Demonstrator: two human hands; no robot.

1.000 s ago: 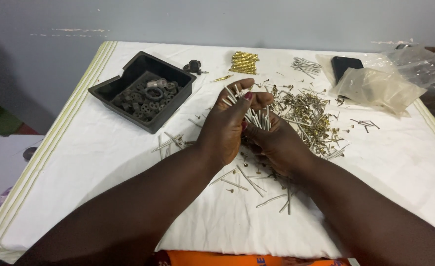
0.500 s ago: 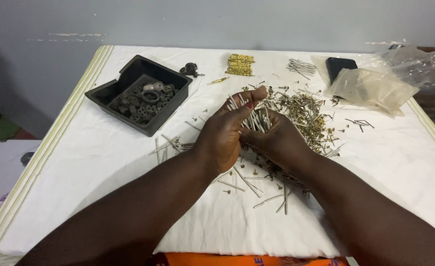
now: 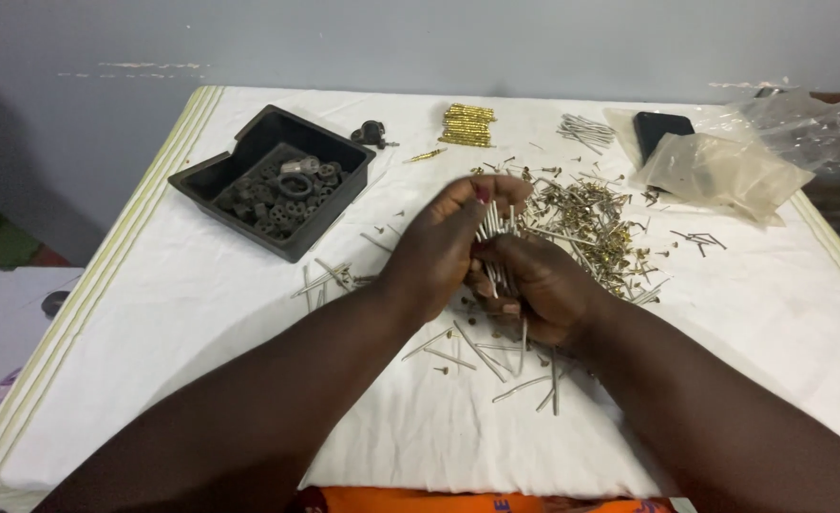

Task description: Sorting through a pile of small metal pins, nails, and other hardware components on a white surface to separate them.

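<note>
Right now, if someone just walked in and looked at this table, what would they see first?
Two hands meet in the middle of the white table: the left hand and right hand grip a bundle of long silver nails together. Just to the right lies a big heap of mixed nails. At the back left sits a black tray of dark rings.

A makeshift sorting bench in a plain room: a table (image 3: 135,313) under a white cloth against a bare grey wall (image 3: 420,38), strewn with nails (image 3: 586,223), a black tray (image 3: 249,157) of metal rings upper left, plastic bags (image 3: 734,157) upper right.
</note>
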